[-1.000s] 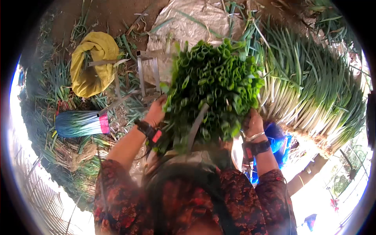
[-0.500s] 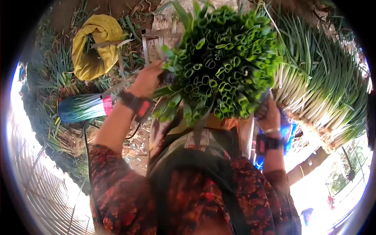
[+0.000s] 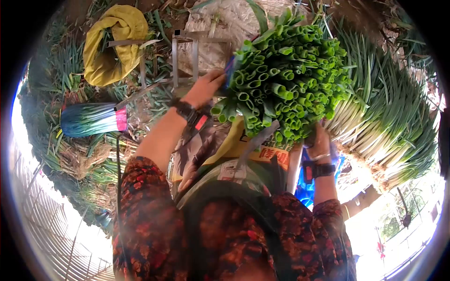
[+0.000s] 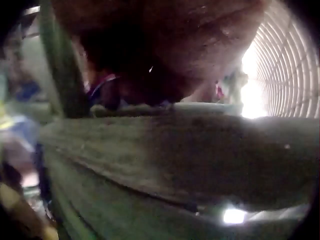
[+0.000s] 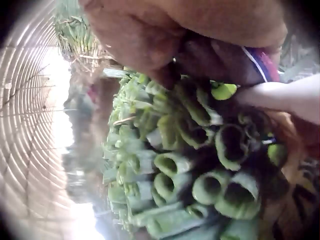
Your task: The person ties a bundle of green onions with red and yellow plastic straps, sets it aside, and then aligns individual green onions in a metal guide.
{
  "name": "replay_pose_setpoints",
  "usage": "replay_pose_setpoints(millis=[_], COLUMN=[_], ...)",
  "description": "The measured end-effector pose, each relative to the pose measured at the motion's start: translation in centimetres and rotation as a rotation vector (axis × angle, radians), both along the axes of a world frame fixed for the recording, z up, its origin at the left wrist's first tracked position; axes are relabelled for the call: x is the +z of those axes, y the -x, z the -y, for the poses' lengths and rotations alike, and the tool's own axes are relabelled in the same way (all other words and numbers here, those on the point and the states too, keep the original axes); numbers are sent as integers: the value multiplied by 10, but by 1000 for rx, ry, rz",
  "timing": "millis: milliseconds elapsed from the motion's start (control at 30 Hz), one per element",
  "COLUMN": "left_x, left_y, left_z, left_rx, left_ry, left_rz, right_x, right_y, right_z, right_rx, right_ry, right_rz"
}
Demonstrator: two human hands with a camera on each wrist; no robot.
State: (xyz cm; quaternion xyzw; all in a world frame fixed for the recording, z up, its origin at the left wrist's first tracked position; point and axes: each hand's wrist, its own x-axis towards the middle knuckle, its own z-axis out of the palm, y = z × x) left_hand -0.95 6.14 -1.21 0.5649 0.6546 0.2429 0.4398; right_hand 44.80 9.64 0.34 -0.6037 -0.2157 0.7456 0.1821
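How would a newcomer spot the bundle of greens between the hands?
Start at the patterned sleeves and follow them forward to the left hand and right hand. The bundle of greens is between them. Its cut, hollow ends face the head camera, unlike the long-leaved, white-stemmed pile to its right.

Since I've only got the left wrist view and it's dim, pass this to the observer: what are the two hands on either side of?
Observer: In the head view, the left hand and right hand are at opposite sides of one big bundle of green stalks.
Operator: Can you see the stalk ends?
Observer: Yes, the right wrist view shows hollow ends close up.
Operator: Anything on the ground off to the person's left?
Observer: A yellow sack with its mouth open.
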Motion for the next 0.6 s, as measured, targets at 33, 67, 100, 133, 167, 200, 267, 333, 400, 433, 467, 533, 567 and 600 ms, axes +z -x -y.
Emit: replay_pose_setpoints(millis=[33, 67, 100, 133, 167, 200, 267, 333, 400, 433, 467, 533, 567, 600], left_x=[11, 13, 11, 4, -8, -41, -37, 31, 61, 74, 87, 128, 153, 166], left_y=[-5, -7, -11, -14, -13, -4, -2, 0, 18, 23, 28, 22, 20, 19], left_z=[4, 15, 32, 55, 84, 132, 153, 108, 76, 65, 54, 45, 41, 42], left_rx=[123, 292, 457, 446, 431, 410, 448, 481, 363, 291, 223, 328, 537, 245], left_ry=[262, 411, 567, 469, 370, 299, 239, 289, 400, 357, 310, 326, 463, 177], left_rz=[96, 248, 404, 352, 301, 274, 341, 375, 113, 30, -55, 294, 572, 254], right_x=[9, 36, 31, 36, 41, 54, 59, 52, 54, 59, 64, 85, 117, 150], right_y=[10, 53, 53, 55, 56, 67, 76, 76, 85, 90, 94, 84, 86, 88], right_z=[5, 14, 31, 46, 61, 70, 73, 69, 49, 36, 23, 26, 22, 17], right_rx=[-144, -227, -270, 10, 253, 836, 723, 654, 539, 447, 350, 813, 692, 544], right_ry=[144, 80, 160, -88, -337, -906, -969, -841, -674, -513, -359, -1033, -825, -627], right_rz=[-107, 43, 17, 169, 376, 756, 680, 622, 497, 404, 333, 661, 538, 439])
